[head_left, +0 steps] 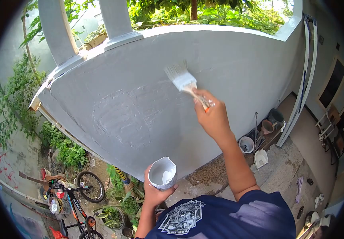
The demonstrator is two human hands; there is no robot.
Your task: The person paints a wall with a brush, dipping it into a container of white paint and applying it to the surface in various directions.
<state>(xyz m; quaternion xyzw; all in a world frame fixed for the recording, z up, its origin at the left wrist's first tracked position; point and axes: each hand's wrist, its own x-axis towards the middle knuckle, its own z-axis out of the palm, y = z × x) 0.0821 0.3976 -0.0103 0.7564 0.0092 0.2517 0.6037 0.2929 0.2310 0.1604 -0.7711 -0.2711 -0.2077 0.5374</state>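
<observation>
In my right hand (213, 109) is a paintbrush (184, 81), gripped by its handle, with white paint over its ferrule. Its bristles point up and left, right at the face of the grey wall (148, 71). Rough, uneven patches show on the wall's left part. My left hand (156, 195) is wrapped round a cup (163, 173) with a ragged rim, held low in front of my chest. White paint lies inside the cup and coats its edge.
A bicycle (78, 209) stands at lower left near a potted plant (113, 218). Buckets (246, 144) and a white dustpan-like scoop (260, 158) sit at the wall's foot on the right. Pillars (118, 18) rise from the wall's top, with greenery behind.
</observation>
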